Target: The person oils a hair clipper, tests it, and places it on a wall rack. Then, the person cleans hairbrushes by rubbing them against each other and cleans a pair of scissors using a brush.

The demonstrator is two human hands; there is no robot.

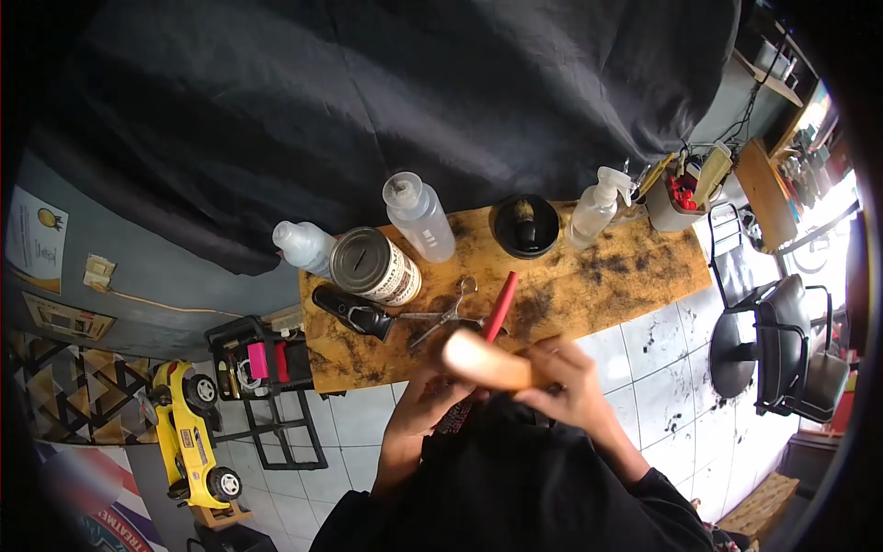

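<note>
My right hand (pixel 568 382) is closed around one end of a tan, rounded wooden brush (pixel 492 364), slightly blurred, held above the table's front edge. At the brush's other end is my left hand (pixel 428 405), its fingers mostly hidden behind the wood. A dark speckled patch (pixel 452 419), perhaps bristles, shows beside the left fingers. Just beyond the brush, a slim red handle (pixel 499 305) of a tool lies on the table, its lower part covered. Left of it rest silver scissors (pixel 451 315) and a black hair clipper (pixel 352 314).
On the wooden table (pixel 589 304) stand a lidded can (pixel 397 276), two plastic bottles, a black bowl (pixel 509 241) holding a shaving brush, a spray bottle (pixel 593 216) and a tub (pixel 674 215) of combs. A black chair (pixel 782 331) stands right; a black cart (pixel 276 428) and yellow toy car (pixel 191 446) left.
</note>
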